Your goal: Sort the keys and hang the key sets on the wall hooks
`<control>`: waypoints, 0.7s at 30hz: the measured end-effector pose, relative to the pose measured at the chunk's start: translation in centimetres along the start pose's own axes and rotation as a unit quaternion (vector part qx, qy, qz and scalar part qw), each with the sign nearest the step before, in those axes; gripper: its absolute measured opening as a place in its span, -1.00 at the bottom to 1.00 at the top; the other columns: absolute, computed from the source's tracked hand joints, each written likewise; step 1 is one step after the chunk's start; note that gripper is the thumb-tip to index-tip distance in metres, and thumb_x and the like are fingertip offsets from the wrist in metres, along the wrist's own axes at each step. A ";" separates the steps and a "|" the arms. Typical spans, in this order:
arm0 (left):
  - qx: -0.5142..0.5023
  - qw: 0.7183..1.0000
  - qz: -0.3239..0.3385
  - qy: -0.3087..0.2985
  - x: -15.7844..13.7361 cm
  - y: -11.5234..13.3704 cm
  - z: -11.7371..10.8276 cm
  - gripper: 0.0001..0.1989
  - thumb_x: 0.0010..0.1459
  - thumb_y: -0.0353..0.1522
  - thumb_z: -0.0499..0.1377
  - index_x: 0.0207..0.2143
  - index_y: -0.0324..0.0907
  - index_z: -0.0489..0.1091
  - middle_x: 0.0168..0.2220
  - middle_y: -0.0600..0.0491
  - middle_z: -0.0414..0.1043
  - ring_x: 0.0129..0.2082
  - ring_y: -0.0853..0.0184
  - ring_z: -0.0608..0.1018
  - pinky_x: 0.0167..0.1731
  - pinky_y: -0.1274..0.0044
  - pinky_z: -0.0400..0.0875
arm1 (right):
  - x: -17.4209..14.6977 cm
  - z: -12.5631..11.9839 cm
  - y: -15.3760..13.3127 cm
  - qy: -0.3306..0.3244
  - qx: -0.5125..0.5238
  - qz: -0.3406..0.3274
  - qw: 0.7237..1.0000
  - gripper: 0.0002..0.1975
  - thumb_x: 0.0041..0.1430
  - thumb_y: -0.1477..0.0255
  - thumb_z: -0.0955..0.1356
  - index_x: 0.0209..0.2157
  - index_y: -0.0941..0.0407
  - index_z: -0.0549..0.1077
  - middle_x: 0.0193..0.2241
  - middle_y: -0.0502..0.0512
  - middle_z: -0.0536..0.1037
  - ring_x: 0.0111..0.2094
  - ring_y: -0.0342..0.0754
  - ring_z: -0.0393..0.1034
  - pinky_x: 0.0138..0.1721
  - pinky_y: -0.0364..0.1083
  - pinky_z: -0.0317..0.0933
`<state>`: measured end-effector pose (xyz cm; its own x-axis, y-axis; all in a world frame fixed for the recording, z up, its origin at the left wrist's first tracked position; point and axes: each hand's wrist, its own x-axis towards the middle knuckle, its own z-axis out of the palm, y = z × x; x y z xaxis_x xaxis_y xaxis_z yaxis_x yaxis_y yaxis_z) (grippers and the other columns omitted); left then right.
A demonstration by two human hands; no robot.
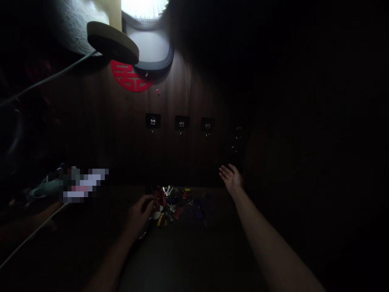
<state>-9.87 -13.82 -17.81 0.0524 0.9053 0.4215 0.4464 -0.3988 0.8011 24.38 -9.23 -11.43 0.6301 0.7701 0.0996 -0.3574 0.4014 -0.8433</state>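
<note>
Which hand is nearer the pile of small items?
Left: the left hand is at the left edge of the pile; the right hand is apart, off to its right.

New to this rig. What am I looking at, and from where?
There's no machine: these are a person's bare hands, seen by a head-worn camera looking forward and down. The scene is dark, with a bright light at the top. The left hand is at a pile of small items on a dark surface; whether it grips one is too dim to tell. The right hand is open, off to the pile's right. Three dark plates sit on the panel beyond.
</note>
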 end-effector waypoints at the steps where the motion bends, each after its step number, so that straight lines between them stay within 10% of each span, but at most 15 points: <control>1: -0.003 1.000 -0.004 0.002 0.0 0.2 -0.1 -0.73 0.05 -0.19 0.01 -0.30 -0.10 0.38 -0.39 0.12 0.50 -0.42 0.35 0.53 -0.42 0.59 0.39 | -0.7 -0.2 0.7 -0.004 -0.003 0.002 1.000 -0.84 0.04 0.32 0.20 -0.33 0.05 0.29 -0.46 -0.03 0.50 -0.41 -0.14 0.44 -0.39 -0.13 0.27; 14: -0.064 0.987 -0.072 0.128 1.1 -1.6 -1.0 -0.76 0.01 -0.27 -0.01 -0.31 -0.17 0.33 -0.36 0.02 0.50 -0.38 0.29 0.54 -0.38 0.52 0.41 | -10.1 3.6 8.1 -0.137 -0.132 -0.043 0.981 -0.80 -0.12 0.36 0.31 -0.39 0.15 0.41 -0.56 -0.01 0.50 -0.56 -0.13 0.38 -0.54 -0.18 0.21; 21: -0.095 0.972 -0.127 0.171 1.7 -2.8 -1.5 -0.76 0.02 -0.34 -0.03 -0.27 -0.21 0.30 -0.31 -0.03 0.49 -0.43 0.34 0.55 -0.42 0.53 0.41 | -14.2 4.1 9.4 -0.367 -0.409 -0.278 0.787 -0.69 0.01 0.59 0.17 -0.26 0.07 0.44 -0.27 0.08 0.50 -0.19 -0.05 0.36 -0.14 -0.03 0.20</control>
<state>-12.37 -11.39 -18.67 -0.3533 0.8891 0.2910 0.2320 -0.2181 0.9480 9.28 -14.37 -18.64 -0.1443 0.7876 0.5991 0.5869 0.5556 -0.5890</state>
